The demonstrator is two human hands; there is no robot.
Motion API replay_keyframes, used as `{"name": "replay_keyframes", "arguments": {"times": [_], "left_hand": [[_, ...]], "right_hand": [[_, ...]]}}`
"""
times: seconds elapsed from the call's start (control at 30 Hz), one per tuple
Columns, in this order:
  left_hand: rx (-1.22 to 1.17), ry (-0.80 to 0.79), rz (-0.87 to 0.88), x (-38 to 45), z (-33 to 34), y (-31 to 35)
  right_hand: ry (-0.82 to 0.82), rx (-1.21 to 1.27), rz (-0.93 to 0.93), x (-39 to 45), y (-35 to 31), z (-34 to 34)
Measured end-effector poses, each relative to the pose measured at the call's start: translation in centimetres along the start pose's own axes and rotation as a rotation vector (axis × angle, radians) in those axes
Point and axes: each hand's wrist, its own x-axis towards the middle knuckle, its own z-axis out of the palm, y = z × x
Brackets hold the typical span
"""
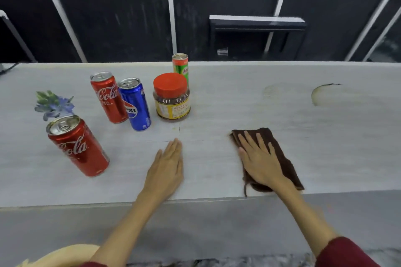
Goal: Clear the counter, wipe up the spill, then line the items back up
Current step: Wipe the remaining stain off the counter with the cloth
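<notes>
Pale counter (282,115): near Coca-Cola can (77,145), far Coca-Cola can (108,97) touching Pepsi can (135,104), red-lidded jar (171,96), Milo can (180,65) behind it, blue artificial flower (53,104). Left hand (167,169) flat, empty. Right hand (259,162) flat on brown cloth (280,149). Spill marks (321,95) far right.

the person is wearing dark red sleeves (345,253). they are showing pushed up, baring both forearms. the left hand (167,169) and right hand (260,162) are wearing nothing.

A dark wall (121,11) with slanted white strips (170,6) rises behind the pale tabletop (282,115). A dark shelf (257,21) juts from it.
</notes>
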Motion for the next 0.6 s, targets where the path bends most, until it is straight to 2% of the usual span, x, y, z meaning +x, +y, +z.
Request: {"name": "replay_keyframes", "arguments": {"times": [0.07,0.13,0.3,0.4,0.5,0.6], "left_hand": [[-0.025,0.006,0.009,0.3,0.2,0.7],[-0.033,0.007,0.019,0.6,-0.1,0.8],[-0.049,0.016,0.035,1.0,-0.8,0.2],[-0.039,0.019,0.003,0.6,-1.2,-0.9],[-0.015,0.031,-0.044,0.1,-1.8,-2.5],[0.002,0.048,-0.101,-1.1,-2.6,-3.9]], "right_hand": [[-0.017,0.015,0.064,2.4,1.4,-0.9],[-0.026,0.016,0.052,4.6,0.1,-0.9],[-0.036,0.022,-0.149,5.1,-8.4,0.8],[-0.072,0.051,-0.268,2.0,-9.8,1.7],[-0.074,0.077,-0.240,1.9,-9.6,1.7],[-0.085,0.091,-0.214,4.4,-12.3,1.5]]}}
